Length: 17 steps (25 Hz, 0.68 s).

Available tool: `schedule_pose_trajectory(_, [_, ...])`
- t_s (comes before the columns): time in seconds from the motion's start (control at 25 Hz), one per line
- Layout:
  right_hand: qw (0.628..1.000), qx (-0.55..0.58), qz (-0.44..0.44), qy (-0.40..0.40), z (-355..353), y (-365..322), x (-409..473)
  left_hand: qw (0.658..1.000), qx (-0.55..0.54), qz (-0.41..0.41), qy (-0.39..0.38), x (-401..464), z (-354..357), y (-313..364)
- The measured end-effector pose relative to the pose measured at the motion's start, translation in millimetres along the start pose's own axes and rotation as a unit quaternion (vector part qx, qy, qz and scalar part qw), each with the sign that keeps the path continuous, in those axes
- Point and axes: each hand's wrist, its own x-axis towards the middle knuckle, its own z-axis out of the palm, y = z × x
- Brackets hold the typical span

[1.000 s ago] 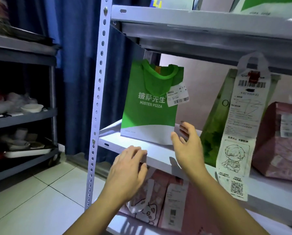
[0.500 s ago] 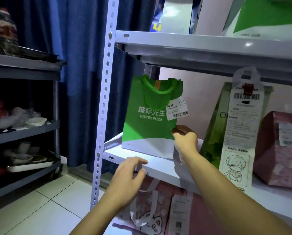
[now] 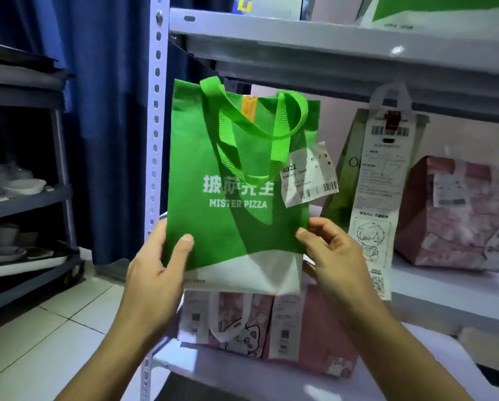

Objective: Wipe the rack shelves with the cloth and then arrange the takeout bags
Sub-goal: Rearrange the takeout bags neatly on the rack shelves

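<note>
Fingers of the left hand (image 3: 152,273) curl around the left edge of the green bag (image 3: 236,198), thumb flat on its front. Right hand (image 3: 333,256) pinches the right edge. Bag is flat non-woven fabric, held upright off the grey metal shelf (image 3: 450,290), with looped handles and a paper receipt (image 3: 309,175) attached.

the pizza bag (image 3: 236,192) is hanging in front of the rack (image 3: 155,117), off the middle shelf (image 3: 450,287), with the left hand (image 3: 152,273) gripping its left edge and the right hand (image 3: 338,261) pinching its right edge. a receipt tag (image 3: 309,175) is dangling at its right side. to the right, a bag with a long receipt (image 3: 378,192) and a box bag (image 3: 456,212) are sitting on that shelf. below, two cartoon bags (image 3: 271,322) are standing on the lower shelf (image 3: 271,380). a cart (image 3: 25,198) is standing far left.
</note>
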Motion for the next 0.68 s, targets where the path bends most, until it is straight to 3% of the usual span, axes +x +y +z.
schedule_pose_trajectory(0.24, [0.996, -0.009, 0.027, -0.083, -2.0, 0.4, -51.1, 0.998, -0.047, -0.041, 0.01, -80.9, -20.9, 4.9])
schedule_pose_trajectory(0.48, [0.97, -0.085, 0.0, -0.226, 3.7, 50.4, -98.3, 0.978, -0.082, -0.175, 0.081, -170.9, -47.2, -28.1])
schedule_pose_trajectory(0.68, [0.954, -0.098, 0.095, -0.267, -14.8, 114.3, -115.1, 0.959, -0.097, -0.262, 0.043, -226.0, -34.1, -57.9])
